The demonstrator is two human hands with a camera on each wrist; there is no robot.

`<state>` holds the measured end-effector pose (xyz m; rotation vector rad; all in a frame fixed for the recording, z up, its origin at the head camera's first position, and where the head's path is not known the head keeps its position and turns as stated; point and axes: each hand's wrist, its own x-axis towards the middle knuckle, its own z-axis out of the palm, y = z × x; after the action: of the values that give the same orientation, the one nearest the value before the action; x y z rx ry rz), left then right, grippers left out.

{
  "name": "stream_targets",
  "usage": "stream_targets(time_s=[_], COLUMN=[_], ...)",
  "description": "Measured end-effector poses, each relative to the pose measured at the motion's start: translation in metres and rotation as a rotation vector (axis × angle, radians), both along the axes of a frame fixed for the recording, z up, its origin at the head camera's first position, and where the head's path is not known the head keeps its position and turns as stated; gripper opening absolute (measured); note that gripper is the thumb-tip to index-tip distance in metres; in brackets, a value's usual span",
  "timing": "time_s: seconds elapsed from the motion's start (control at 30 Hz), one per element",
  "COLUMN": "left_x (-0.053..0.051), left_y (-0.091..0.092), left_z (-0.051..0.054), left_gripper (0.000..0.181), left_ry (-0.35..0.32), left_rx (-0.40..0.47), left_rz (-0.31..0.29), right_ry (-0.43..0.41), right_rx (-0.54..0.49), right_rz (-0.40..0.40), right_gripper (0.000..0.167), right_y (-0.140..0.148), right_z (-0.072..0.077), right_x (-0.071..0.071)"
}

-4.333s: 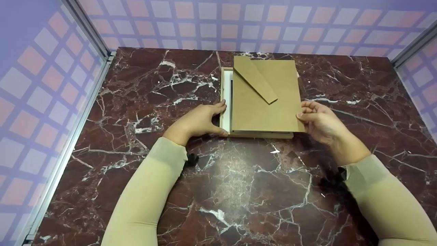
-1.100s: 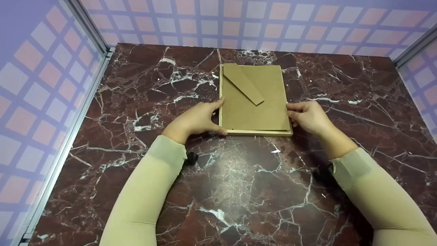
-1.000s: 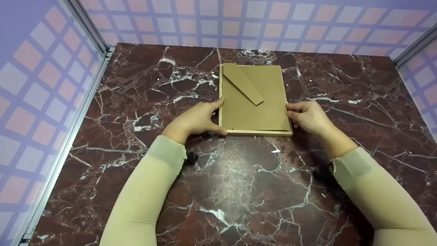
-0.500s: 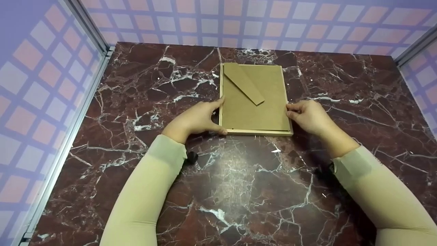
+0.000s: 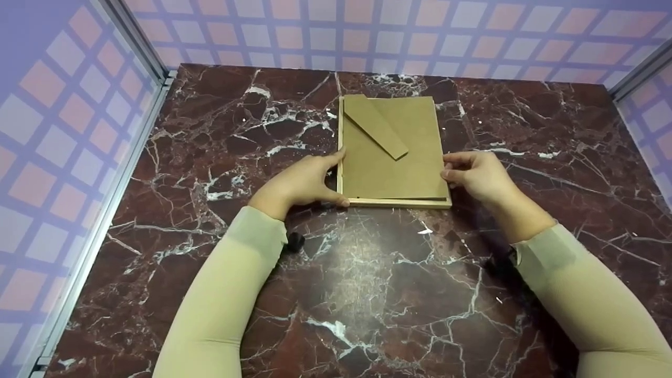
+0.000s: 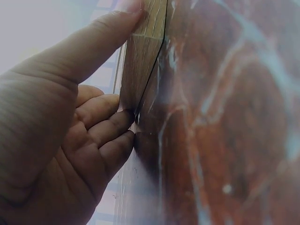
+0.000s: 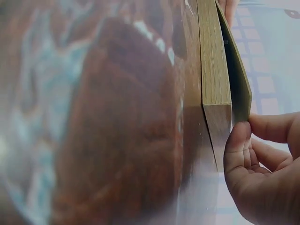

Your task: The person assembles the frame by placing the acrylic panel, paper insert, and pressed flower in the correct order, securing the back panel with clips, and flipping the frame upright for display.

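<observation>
A light wooden picture frame (image 5: 399,203) lies face down on the table, its brown backing board (image 5: 391,181) set over it with a slanted easel leg (image 5: 377,128) on top. At the frame's left side, my left hand (image 5: 302,181) rests with the thumb at the near left corner and the other fingers against the side wall. My right hand (image 5: 480,173) pinches the board's right edge between thumb and index finger. In the right wrist view, that edge of the board (image 7: 240,79) stands tilted up, with a gap above the frame's wooden side (image 7: 214,56).
The table (image 5: 367,294) is dark red marble pattern with white veins. Behind it rises a checked wall (image 5: 388,37), and another panel (image 5: 58,147) with a metal rail stands at the left.
Since the oldest frame, the board has moved left from an offset position onto the frame. In the last half second my right hand has raised its right edge slightly. The left hand stays put.
</observation>
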<state>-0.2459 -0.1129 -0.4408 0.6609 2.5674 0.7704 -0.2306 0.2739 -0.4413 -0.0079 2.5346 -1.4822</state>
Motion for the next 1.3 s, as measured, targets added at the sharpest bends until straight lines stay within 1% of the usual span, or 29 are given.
stream_targets(time_s=[0.17, 0.27, 0.33, 0.43, 0.53, 0.6, 0.7, 0.8, 0.9, 0.97, 1.07, 1.17, 1.3], left_x=[0.0, -0.001, -0.001, -0.002, -0.002, -0.003, -0.002, -0.001, -0.002, -0.002, -0.001, 0.0, 0.001], left_y=[0.0, 0.0, 0.0, 0.0, 0.0, 0.0, -0.001, 0.0, -0.002, -0.004, -0.005, -0.004, -0.002], left_z=[-0.001, -0.001, 0.0, 0.0, 0.001, 0.001, 0.001, 0.0, 0.0, 0.001, 0.001, 0.001, 0.002], left_gripper=[0.129, 0.129, 0.13, 0.13, 0.129, 0.129, 0.129, 0.129, 0.128, 0.128, 0.127, 0.128, 0.127], left_ry=[0.009, 0.008, 0.007, 0.007, 0.006, 0.005, 0.002, -0.004, 0.003, 0.009, 0.011, 0.009, 0.008], left_rx=[0.005, 0.004, 0.001, -0.006, -0.011, -0.01, -0.011, -0.005, 0.003, 0.007, 0.013, 0.014, 0.018], left_rz=[-0.007, -0.002, 0.002, -0.001, -0.011, -0.016, -0.014, -0.012, -0.006, -0.003, 0.007, 0.009, -0.001], right_ry=[0.01, 0.012, 0.022, 0.065, 0.146, 0.203, 0.252, 0.27, 0.261, 0.236, 0.17, 0.099, 0.055], right_rx=[0.012, 0.048, 0.104, 0.238, 0.387, 0.458, 0.514, 0.53, 0.511, 0.478, 0.404, 0.316, 0.217], right_rz=[-0.01, -0.006, 0.012, 0.066, 0.142, 0.188, 0.228, 0.227, 0.211, 0.194, 0.162, 0.111, 0.055], right_gripper=[0.049, 0.048, 0.047, 0.047, 0.046, 0.046, 0.045, 0.043, 0.041, 0.042, 0.047, 0.052, 0.056], right_y=[-0.003, -0.004, -0.004, -0.002, -0.001, -0.001, -0.002, -0.002, -0.005, -0.007, -0.01, -0.013, -0.017], right_z=[-0.002, -0.003, -0.002, 0.0, 0.003, 0.005, 0.006, 0.007, 0.008, 0.01, 0.015, 0.02, 0.022], right_x=[-0.001, -0.001, -0.001, 0.0, 0.002, 0.003, 0.003, 0.0, -0.011, -0.022, -0.043, -0.065, -0.091])
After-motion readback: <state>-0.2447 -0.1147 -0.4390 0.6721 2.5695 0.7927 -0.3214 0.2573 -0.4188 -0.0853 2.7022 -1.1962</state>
